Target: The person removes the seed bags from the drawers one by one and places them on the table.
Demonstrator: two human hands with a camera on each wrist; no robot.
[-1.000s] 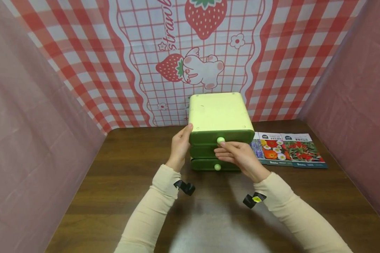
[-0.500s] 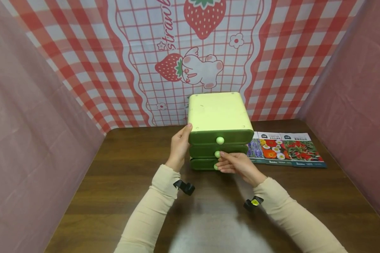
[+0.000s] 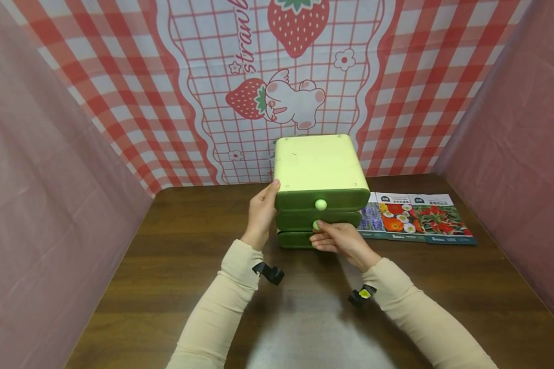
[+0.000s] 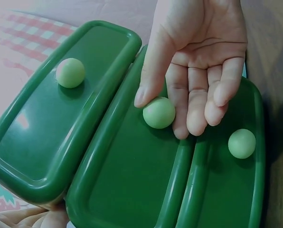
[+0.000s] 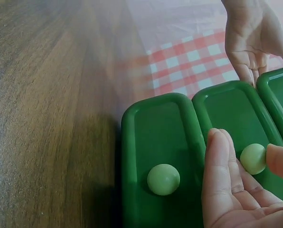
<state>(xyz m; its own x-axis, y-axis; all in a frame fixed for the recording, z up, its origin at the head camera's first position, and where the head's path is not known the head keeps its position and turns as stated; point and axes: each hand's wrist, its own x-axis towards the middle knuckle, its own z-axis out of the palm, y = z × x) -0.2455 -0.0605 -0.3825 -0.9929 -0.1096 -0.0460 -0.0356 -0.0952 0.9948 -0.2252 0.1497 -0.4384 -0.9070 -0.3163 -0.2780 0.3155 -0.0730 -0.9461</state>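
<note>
A pale yellow-green cabinet [image 3: 320,164] with three green drawers stands at the back of the table. My left hand [image 3: 261,214] lies against its left side, thumb at the top front edge. With thumb and index finger my right hand [image 3: 346,241] pinches the round knob [image 4: 159,113] of the middle drawer [image 4: 127,175]; the other fingers extend below it. The top drawer's knob [image 3: 320,205] is untouched. In the right wrist view the bottom drawer's knob [image 5: 163,179] shows beside my right hand [image 5: 246,194].
Several seed packets with flower pictures [image 3: 443,220] lie on the wooden table [image 3: 189,256], right of the cabinet. A checked strawberry cloth [image 3: 157,102] hangs behind, with pink cloth [image 3: 503,123] on both sides.
My right hand has moved down from the top drawer's knob to the middle one and now pinches it. The left hand has stayed at the cabinet's side.
</note>
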